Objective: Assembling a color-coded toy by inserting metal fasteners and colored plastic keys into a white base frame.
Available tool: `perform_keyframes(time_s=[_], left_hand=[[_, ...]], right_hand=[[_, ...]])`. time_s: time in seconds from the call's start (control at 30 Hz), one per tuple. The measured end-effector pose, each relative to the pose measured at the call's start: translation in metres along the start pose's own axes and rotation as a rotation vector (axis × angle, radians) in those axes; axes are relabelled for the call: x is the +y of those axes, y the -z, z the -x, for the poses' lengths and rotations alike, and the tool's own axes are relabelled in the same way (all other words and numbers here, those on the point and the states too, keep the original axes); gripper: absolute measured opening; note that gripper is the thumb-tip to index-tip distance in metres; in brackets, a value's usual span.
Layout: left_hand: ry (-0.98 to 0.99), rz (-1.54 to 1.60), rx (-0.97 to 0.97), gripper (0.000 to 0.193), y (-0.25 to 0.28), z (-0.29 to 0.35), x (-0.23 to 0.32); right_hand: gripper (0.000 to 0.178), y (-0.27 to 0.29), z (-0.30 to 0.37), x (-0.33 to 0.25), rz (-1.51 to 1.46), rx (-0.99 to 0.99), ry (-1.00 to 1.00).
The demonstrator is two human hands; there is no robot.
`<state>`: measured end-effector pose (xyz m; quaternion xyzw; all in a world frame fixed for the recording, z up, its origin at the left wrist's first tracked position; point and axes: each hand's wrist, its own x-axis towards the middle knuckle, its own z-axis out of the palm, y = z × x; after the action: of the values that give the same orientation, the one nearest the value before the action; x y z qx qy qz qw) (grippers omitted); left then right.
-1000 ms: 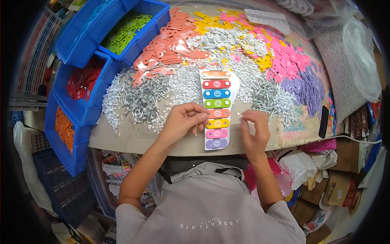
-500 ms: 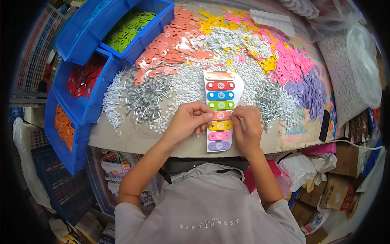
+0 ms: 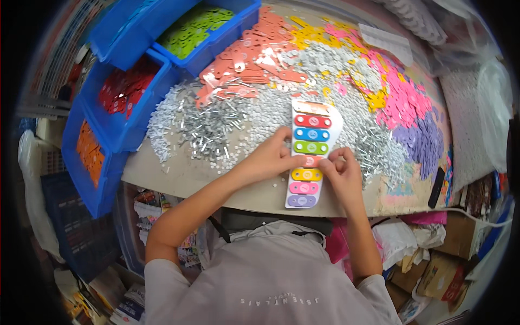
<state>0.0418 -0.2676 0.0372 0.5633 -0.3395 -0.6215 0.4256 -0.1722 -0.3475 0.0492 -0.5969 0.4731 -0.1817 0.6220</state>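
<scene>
A toy xylophone (image 3: pixel 307 187), a narrow white board with a row of coloured bars, lies in front of me. Its peach, red, blue and green bars carry round white caps at their ends. Yellow, pink and purple bars nearer to me show small holes instead. My left hand (image 3: pixel 269 157) is closed at the board's left edge, its thumb pressed on the left end of the coral bar (image 3: pixel 310 161). At that bar's other end, the thumb and forefinger of my right hand (image 3: pixel 343 170) press down together. Whether a small cap is under the fingertips is hidden.
White round caps (image 3: pixel 271 111) and silver pins (image 3: pixel 214 122) lie in heaps beyond my hands. Coral (image 3: pixel 246 59), yellow, pink (image 3: pixel 401 100) and purple (image 3: pixel 420 141) bars are piled around them. Blue bins (image 3: pixel 122 130) stand at the left; a dark object (image 3: pixel 436 187) lies at the right.
The view has shifted, so the table appears moved right and slightly down. My left thumb has come onto the coral bar, and my right fingers have closed in on its right end.
</scene>
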Motion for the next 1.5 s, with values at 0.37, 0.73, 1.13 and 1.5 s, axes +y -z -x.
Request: perform_keyframes(time_s=[0.37,0.73,1.13,1.5], left_hand=[[-0.200,0.090,-0.138,0.074,0.001,-0.019,-0.016],[-0.227,-0.011,-0.075,0.066,-0.004,-0.023,-0.026],[-0.377,-0.367,0.615,0.019,0.057,0.053,0.004],[-0.421,-1.051,1.151,0.013,0.176,0.070,-0.005]], right_hand=[[0.022,0.011,-0.012,-0.010,-0.108,-0.296,-0.277],[0.023,0.005,-0.009,-0.004,-0.111,-0.250,-0.226],[0.014,0.050,0.036,0.027,0.577,0.422,0.349],[0.012,0.118,0.056,0.067,1.020,0.621,0.409]])
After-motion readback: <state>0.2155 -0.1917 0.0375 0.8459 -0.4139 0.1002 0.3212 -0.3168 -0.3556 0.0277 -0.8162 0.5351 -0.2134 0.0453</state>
